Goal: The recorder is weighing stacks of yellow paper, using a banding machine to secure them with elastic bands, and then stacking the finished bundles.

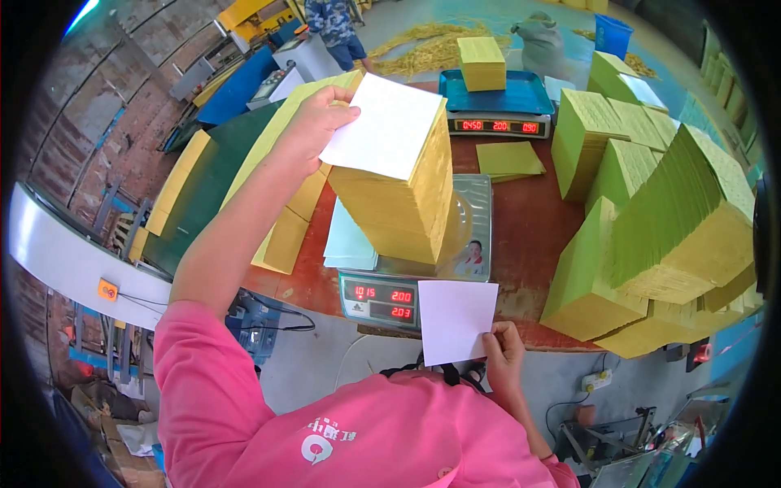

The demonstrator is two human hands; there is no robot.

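Note:
A tall stack of yellow paper [390,207] stands on the silver pan of a digital scale [482,215] in front of me. On top of the stack lies a white paper sheet [394,122]. My left hand [313,122] is closed at its left edge, thumb on the upper face, the other fingers partly hidden. Low in front of the scale, my right hand [505,351] pinches a second white sheet [457,321] by its right edge. That sheet hangs beside the lit red display. Pale blue sheets [350,240] stick out at the stack's left.
Yellow paper stacks [651,228] crowd the table's right side, one leaning. Behind stands another scale with a blue tray [529,91] and a small yellow stack [482,63]. Loose yellow sheets [510,159] lie nearby. A green conveyor belt [191,211] runs at left; a person [332,32] stands beyond.

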